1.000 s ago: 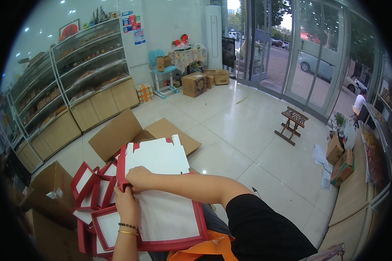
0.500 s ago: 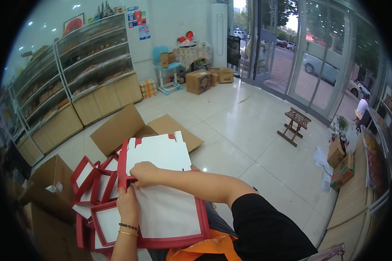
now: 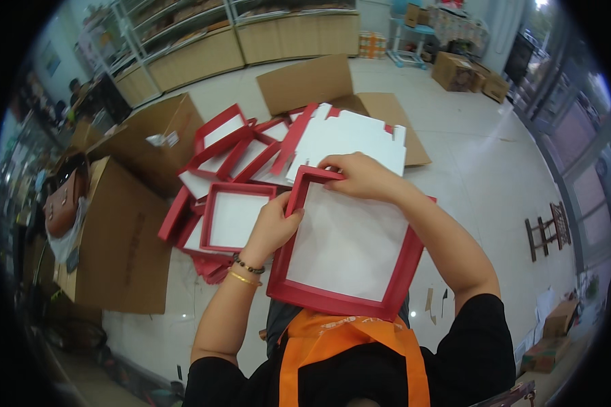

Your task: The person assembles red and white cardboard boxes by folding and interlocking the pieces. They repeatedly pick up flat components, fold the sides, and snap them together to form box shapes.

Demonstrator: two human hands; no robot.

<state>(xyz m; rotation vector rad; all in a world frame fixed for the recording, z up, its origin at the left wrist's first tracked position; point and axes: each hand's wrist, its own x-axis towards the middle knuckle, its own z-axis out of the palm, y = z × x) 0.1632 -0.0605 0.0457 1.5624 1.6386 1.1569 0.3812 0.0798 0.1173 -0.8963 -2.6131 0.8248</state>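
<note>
A large red box tray with a white inside rests in front of me at my lap. Its left wall is pinched by my left hand, thumb inside the rim. My right hand is closed over the far wall, fingers curled just right of the far left corner. Beyond it lie unfolded box blanks, white on top with red edges. Just left of my left hand sits a smaller red-walled tray, on a pile of similar red and white trays.
Open brown cartons stand at the left, a brown handbag on them. Carton flaps rise behind the blanks. A wooden folding stool is on the tiled floor at right. Shelves with cabinets line the far wall.
The view has swung left and downward. My right hand has shifted right, away from my left hand, along the far wall. The tray's far left corner now stands upright.
</note>
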